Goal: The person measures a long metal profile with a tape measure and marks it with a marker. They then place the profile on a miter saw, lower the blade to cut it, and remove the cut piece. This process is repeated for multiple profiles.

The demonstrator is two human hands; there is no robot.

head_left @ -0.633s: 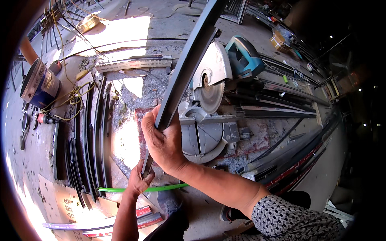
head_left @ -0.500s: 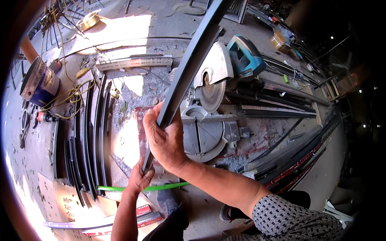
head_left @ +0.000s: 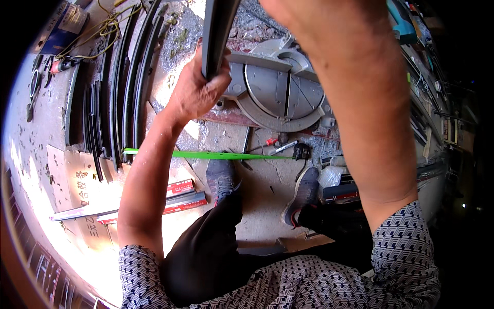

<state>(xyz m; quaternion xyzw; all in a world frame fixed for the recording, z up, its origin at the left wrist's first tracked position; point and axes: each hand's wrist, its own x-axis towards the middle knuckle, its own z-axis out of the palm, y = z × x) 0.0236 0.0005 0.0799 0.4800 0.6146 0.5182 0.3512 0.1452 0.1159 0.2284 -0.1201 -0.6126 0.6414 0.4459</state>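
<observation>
1. Head view, taking the round grey saw table (head_left: 280, 95) as the landmark: the left hand (head_left: 198, 87) sits just to its left, fingers curled shut round the lower end of a long dark metal strip (head_left: 216, 31) that rises steeply out of the top edge of the picture

2. The right hand is out of sight above the top edge; only the right forearm (head_left: 355, 113) shows, crossing in front of the saw table's right half, so I cannot tell whether that hand is closed on anything

3. The strip hangs over the saw table's left rim; whether its end touches the table I cannot tell, since the hand hides it

4. To handle this well, in my judgement, keep the left grip firm and low on the strip so the long end does not swing, and lower it flat on the table before letting the grip ease

5. Left of the saw table a row of curved dark strips (head_left: 121, 87) lies side by side on the concrete floor (head_left: 262, 190)

6. Below the table a bright green rod (head_left: 206, 154) lies crosswise, with a small black tape measure (head_left: 301, 151) at its right end and 2 grey shoes (head_left: 221, 177) just under it

7. Containers: a blue box (head_left: 64, 23) sits far up-left of the table, its contents not visible; flat red-edged packs (head_left: 180, 193) lie lower left, closed
</observation>
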